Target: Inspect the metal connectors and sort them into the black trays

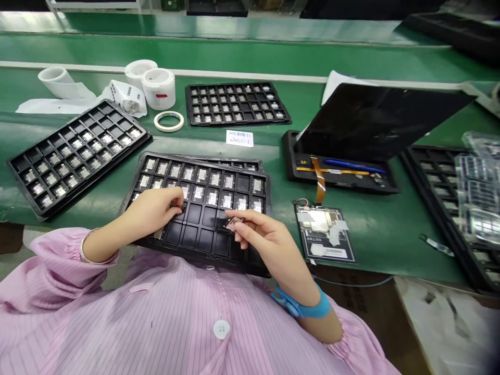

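Note:
Nearest to me lies a black compartment tray [190, 230] with small silver-and-black modules in its upper rows and several bare cells in its lower rows. Over its left part, my left hand [162, 205] pinches the edge of a small dark piece, mostly hidden by the fingers. Between the thumb and fingers of my right hand [260, 229] is a small module [233, 224], tilted just above the lower cells. A blue strap [307, 304] circles my right wrist.
Other module trays lie at the left [78, 156], the back [236, 104] and the far right [433, 177]. A propped display [383, 120] is cabled to a circuit board [326, 234]. White rolls [158, 88], a tape ring [169, 121] and a handwritten label [239, 138] sit behind.

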Available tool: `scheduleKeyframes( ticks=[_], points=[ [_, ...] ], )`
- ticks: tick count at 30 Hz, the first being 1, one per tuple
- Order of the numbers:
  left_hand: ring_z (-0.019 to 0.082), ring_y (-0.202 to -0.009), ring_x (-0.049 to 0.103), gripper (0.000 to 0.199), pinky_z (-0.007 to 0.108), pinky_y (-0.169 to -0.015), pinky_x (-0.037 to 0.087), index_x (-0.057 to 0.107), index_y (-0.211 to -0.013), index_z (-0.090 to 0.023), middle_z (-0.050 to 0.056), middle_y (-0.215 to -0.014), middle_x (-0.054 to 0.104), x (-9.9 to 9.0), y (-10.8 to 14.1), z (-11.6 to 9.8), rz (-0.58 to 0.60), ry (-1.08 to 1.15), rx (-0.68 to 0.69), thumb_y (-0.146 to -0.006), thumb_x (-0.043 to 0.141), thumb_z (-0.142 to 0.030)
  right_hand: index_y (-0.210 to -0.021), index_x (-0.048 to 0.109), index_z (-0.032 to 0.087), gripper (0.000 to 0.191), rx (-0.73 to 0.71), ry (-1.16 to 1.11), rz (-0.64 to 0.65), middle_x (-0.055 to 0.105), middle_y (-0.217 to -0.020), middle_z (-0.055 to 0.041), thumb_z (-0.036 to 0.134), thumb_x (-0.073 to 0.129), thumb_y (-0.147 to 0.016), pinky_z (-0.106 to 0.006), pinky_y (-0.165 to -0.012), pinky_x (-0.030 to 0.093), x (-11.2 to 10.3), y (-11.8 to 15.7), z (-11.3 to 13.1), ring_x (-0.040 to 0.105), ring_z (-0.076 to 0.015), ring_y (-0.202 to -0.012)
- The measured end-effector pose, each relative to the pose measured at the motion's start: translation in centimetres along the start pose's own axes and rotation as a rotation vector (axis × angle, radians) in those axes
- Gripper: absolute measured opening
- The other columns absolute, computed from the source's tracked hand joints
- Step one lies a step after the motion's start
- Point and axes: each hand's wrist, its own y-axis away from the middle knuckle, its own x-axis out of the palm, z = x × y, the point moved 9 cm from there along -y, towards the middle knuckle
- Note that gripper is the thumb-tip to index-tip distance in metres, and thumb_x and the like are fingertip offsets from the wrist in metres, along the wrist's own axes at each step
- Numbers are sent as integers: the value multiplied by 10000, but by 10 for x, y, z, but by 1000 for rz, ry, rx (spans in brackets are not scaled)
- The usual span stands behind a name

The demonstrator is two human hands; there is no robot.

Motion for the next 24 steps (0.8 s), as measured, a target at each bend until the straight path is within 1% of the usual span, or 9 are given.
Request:
scheduleKeyframes(
  ticks=[2, 4, 7, 9, 12, 14, 18, 21, 24],
  points=[
    [150, -686, 614, 194, 289, -657, 467, 582, -1089, -206, -6, -849, 651, -5, 7, -4, -55, 225, 2, -896, 594, -217, -1152, 727, 216, 272, 27, -57, 39, 651, -741, 12, 283, 658, -897, -247, -605, 529, 5, 3, 2, 591, -102, -602],
    [140, -721, 651, 302, 280, -696, 517, 583, -1190, -200, 11, -912, 660, -5, 14, -11, -76, 538, 3, -893, 615, -245, -1137, 714, 209, 263, 38, -130, 50, 655, -759, 13, 269, 691, -882, -232, -592, 543, 9, 6, 6, 595, -92, -593],
    [151, -726, 702, 217, 260, -702, 557, 641, -1074, -157, 28, -827, 682, 9, 21, -24, 1, 907, -72, -894, 636, -277, -1023, 678, 193, 221, 28, -233, 14, 643, -776, 15, 268, 765, -835, -196, -509, 540, 11, 9, 13, 594, -83, -574],
    [149, -705, 712, 156, 219, -631, 548, 630, -975, -150, 20, -781, 680, 17, 23, -32, 5, 1067, -109, -883, 662, -272, -1009, 645, 194, 247, 9, -273, -11, 627, -784, 22, 266, 787, -820, -177, -476, 538, 12, 11, 17, 605, -83, -584],
    [114, -671, 694, 157, 155, -549, 492, 577, -891, -152, 0, -756, 670, 23, 21, -40, -55, 1214, -89, -862, 706, -236, -1058, 619, 197, 278, -28, -276, -21, 610, -792, 28, 263, 775, -838, -167, -475, 554, 13, 14, 21, 619, -86, -606],
    [99, -652, 683, 186, 138, -542, 481, 558, -924, -157, -11, -728, 665, 29, 21, -44, -58, 1281, -83, -865, 719, -228, -1086, 608, 199, 272, -53, -267, -17, 606, -801, 30, 256, 751, -862, -162, -481, 561, 13, 17, 23, 619, -81, -604],
    [120, -683, 712, 307, 151, -558, 531, 550, -1093, -174, -11, -811, 665, 40, 25, -51, -2, 1353, -71, -865, 742, -245, -1147, 576, 213, 308, -80, -257, -19, 599, -823, 35, 234, 729, -880, -153, -471, 557, 13, 19, 24, 611, -74, -597],
    [131, -719, 733, 323, 150, -598, 564, 556, -1111, -178, -10, -863, 649, 42, 28, -57, 24, 1363, -54, -850, 745, -189, -1171, 554, 216, 346, -84, -255, -15, 593, -811, 43, 217, 732, -875, -141, -442, 531, 15, 20, 24, 586, -69, -577],
    [111, -708, 726, 337, 164, -661, 594, 561, -1118, -183, -18, -884, 634, 42, 31, -61, 37, 1383, -37, -838, 745, -150, -1173, 546, 218, 342, -88, -264, 6, 597, -802, 47, 209, 724, -881, -137, -434, 515, 17, 21, 25, 581, -67, -570]
  ],
)
